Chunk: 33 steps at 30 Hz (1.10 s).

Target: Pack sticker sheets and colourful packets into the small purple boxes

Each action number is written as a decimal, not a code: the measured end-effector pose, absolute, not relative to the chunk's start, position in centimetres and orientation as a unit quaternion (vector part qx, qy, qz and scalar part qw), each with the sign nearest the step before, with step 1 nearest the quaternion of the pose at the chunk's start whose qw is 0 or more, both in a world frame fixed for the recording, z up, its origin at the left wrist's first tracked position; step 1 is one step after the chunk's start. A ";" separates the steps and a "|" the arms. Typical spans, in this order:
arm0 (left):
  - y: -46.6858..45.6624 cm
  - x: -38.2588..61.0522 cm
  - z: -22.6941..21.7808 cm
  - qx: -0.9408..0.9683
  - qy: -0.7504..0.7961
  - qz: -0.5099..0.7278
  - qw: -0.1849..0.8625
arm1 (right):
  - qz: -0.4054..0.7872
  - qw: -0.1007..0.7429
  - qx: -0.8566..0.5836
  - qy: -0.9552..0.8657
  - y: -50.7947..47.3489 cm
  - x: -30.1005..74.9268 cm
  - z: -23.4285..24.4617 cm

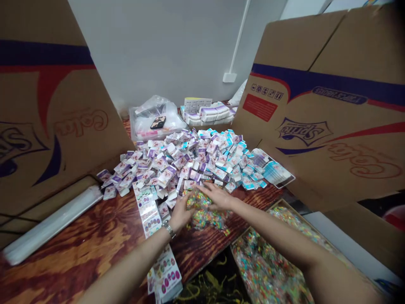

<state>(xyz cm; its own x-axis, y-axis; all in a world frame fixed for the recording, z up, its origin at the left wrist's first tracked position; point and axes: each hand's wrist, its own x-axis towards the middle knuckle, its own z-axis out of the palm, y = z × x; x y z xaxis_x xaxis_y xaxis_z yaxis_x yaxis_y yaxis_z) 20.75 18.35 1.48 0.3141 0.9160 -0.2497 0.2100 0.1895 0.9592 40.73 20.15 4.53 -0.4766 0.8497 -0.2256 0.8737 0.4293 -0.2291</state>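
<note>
Multicoloured bagged trinkets [202, 213] lie in a loose clump on the wooden bench [95, 240], just below a heap of small purple-and-white card packets [177, 162]; they look light, soft and slippery, best scooped from beneath. The left hand [179, 214] curls against the clump, its grip impossible to tell, while the right hand [217, 196] lies open over it. Printed card strips [148, 215] crowd the left hand, and a shallow tray [278, 205] of similar pieces sits at the bench's edge.
</note>
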 end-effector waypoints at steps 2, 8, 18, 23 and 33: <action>18.1 19.4 2.0 0.633 0.505 0.255 0.528 | -0.172 0.040 0.481 0.859 19.8 41.4 4.7; 17.2 17.6 4.0 0.753 0.484 0.120 0.429 | -0.138 0.002 0.429 0.893 17.4 43.5 5.6; 15.2 18.7 5.0 0.889 0.436 -0.047 0.129 | -0.032 0.023 0.359 0.933 11.8 47.9 -0.8; 13.8 19.6 4.2 0.907 0.401 -0.089 0.093 | 0.020 0.031 0.370 0.928 15.0 50.5 0.6; 12.1 20.3 4.2 0.909 0.399 -0.076 0.090 | 0.042 0.013 0.319 0.947 15.3 45.7 -0.7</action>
<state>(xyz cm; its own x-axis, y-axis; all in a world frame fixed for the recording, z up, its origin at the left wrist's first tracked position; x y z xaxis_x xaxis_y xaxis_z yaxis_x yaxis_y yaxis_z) 20.26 12.06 4.18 0.6702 0.7119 -0.2099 0.7393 -0.6653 0.1039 45.66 15.33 -0.66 -0.7960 0.6054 0.0011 0.6031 0.7928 0.0875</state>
